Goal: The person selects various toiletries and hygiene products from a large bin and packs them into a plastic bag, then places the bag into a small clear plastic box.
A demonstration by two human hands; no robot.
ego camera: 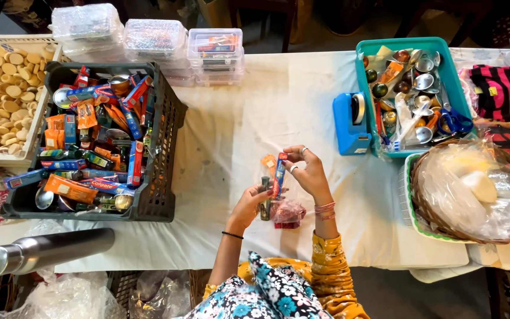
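Slim red-and-blue tube box [278,175], upright above the white counter [255,112], long axis near vertical, tilted slightly rightward at the top. Pinched at the upper end by the right hand [309,172], grip narrow, fingertips closed on the box; steadied lower down by the left hand [254,204], also wrapped round a small dark bottle [265,198]. Just behind, an orange packet [268,162]; just below, a pink crumpled wrapper [287,211]. Black crate [166,147] of similar boxes well off to the left, nearer the left hand.

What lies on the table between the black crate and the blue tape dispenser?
Head view: bare white cloth between black crate and blue tape dispenser.
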